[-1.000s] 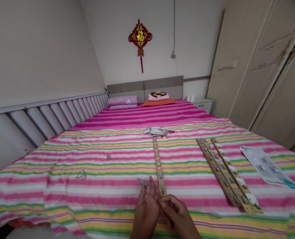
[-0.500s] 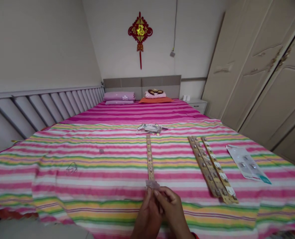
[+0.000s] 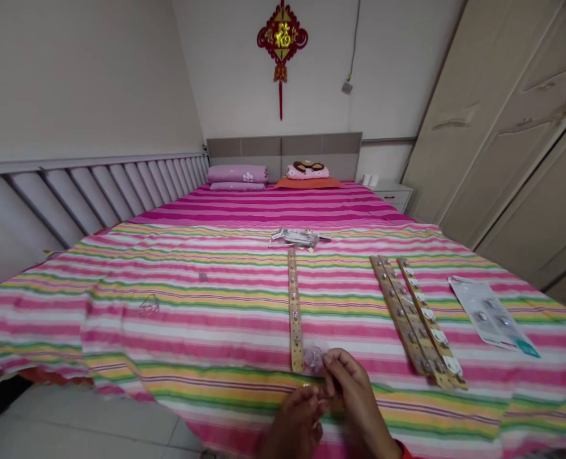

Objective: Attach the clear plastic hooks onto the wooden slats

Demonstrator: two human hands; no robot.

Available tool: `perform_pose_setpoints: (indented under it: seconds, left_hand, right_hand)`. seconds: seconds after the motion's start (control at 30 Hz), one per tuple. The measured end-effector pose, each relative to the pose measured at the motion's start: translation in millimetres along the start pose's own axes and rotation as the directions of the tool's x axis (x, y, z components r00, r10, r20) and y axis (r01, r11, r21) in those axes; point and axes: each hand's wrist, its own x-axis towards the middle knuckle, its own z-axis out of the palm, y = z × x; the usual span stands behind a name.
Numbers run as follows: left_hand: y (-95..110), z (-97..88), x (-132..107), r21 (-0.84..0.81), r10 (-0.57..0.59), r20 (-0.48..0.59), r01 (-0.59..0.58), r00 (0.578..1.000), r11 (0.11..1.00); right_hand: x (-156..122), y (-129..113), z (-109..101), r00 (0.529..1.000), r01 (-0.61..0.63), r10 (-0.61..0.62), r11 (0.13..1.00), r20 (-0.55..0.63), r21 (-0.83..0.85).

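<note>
My right hand (image 3: pixel 357 392) pinches a small clear plastic bag (image 3: pixel 314 358) by its edge, just right of a card strip's near end. My left hand (image 3: pixel 298 417) is lower and slightly left, its fingertips closed together. A tiny bright speck shows at those fingertips, too small to name. The narrow tan card strip (image 3: pixel 294 306) lies lengthwise ahead of the hands. Small shiny metal pieces sit in a row along it, and its near end shows only holes.
Several similar strips (image 3: pixel 402 312) lie side by side to the right, one bearing white pieces. Beyond them is a clear blister pack (image 3: pixel 491 315). Plastic packets (image 3: pixel 297 238) lie past the strip. A thin tangled loop (image 3: pixel 150 305) and a small greyish scrap (image 3: pixel 203 276) rest on the left.
My hands have drawn apart, the left moving down. The plastic bag has shifted from over the strip to its right, uncovering the near end. The whole view has also shifted slightly.
</note>
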Motion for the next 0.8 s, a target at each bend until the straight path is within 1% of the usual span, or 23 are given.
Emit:
perform_pose_setpoints:
  seconds: [0.07,0.13,0.23,0.3,0.4,0.47,0.57,0.67,0.8]
  left_hand:
    - [11,-13.2,0,0.195,0.115,-0.06,-0.101,0.992,0.976]
    - [24,-22.3,2,0.349,0.217,-0.088,-0.174,0.972,0.921]
    - [36,-25.9,8,0.467,0.268,-0.078,-0.203,0.96,0.86]
    - [39,-23.6,14,0.503,0.286,-0.054,-0.221,0.957,0.835]
    - [40,-18.8,21,0.519,0.307,-0.035,-0.245,0.951,0.819]
    - [40,-16.7,24,0.533,0.311,-0.038,-0.244,0.95,0.81]
    - [43,-15.9,28,0.559,0.3,-0.071,-0.211,0.951,0.801]
    - [45,-16.1,31,0.57,0.293,-0.101,-0.186,0.951,0.801]
    - [48,-14.8,33,0.562,0.282,-0.097,-0.182,0.954,0.807]
  right_hand:
    - [5,0,-10,0.996,-0.069,0.071,0.997,0.049,-0.043]
    - [9,4,-16,0.984,-0.142,0.149,0.987,0.098,-0.078]
    - [16,16,-13,0.965,-0.201,0.217,0.973,0.15,-0.113]
    - [21,24,-8,0.955,-0.223,0.244,0.966,0.171,-0.13]
    - [29,29,-1,0.954,-0.242,0.262,0.96,0.145,-0.142]
    - [33,28,1,0.957,-0.25,0.269,0.955,0.11,-0.159]
    - [36,24,4,0.958,-0.256,0.277,0.945,0.079,-0.205]
    - [38,22,7,0.969,-0.228,0.243,0.945,0.038,-0.237]
    - [40,25,9,0.976,-0.213,0.218,0.947,-0.003,-0.241]
